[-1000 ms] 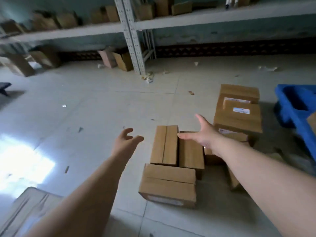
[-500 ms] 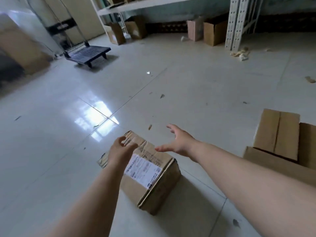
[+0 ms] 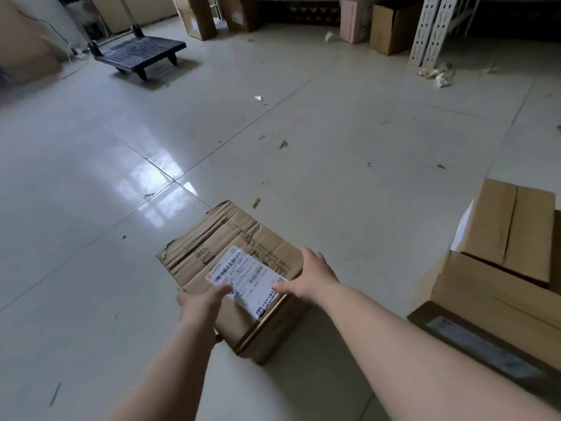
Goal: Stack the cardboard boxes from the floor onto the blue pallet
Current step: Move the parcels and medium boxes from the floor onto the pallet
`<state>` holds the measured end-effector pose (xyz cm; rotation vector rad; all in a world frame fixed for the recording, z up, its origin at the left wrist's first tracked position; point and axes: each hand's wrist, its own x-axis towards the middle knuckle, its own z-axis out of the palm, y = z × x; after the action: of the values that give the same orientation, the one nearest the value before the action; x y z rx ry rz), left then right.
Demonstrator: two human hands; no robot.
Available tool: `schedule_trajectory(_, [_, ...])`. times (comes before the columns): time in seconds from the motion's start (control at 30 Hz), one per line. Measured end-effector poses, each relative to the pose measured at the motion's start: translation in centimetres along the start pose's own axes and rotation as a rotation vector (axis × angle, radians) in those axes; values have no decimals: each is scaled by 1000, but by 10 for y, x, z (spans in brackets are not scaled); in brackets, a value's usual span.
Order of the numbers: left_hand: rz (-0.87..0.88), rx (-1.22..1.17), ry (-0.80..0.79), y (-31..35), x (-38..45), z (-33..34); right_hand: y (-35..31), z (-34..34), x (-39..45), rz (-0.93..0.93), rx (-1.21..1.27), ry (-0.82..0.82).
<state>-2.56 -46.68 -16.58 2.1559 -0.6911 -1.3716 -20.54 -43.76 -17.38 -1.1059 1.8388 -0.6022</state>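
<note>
Tiled floor (image 3: 303, 123): both hands, hovering half a second back, now clamp the labelled box (image 3: 230, 268) lower centre, left hand (image 3: 202, 302), right hand (image 3: 312, 276). Lift's next, I'd guess.

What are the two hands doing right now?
Left hand: grips the near left corner of the box, thumb on the label.
Right hand: grips the box's right edge, thumb on top.

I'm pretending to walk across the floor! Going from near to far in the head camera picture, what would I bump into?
Left hand → creased cardboard box → paper scrap → dark platform cart → boxes by the far wall.
</note>
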Motion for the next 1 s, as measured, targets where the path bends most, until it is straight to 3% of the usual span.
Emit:
schedule_trajectory(0.13, [51,-53,-151,7,-12,16,18,-18,-2,43,116,147])
schedule_trajectory(0.27, [12,-54,-282,-1,-32,27,39,-30,-15,76,289,146])
schedule_trajectory(0.43, [11,-31,-308,-3,-43,34,51,-34,-24,28,375,253])
schedule_trajectory(0.57, [117,-41,-339,29,-72,46,45,-69,-31,-21,439,360])
schedule_trajectory(0.77, [329,-24,-500,119,-174,97,23,-186,-62,-85,588,518])
schedule_trajectory(1.0, [579,149,-826,173,-352,213,52,-380,-175,-52,644,885])
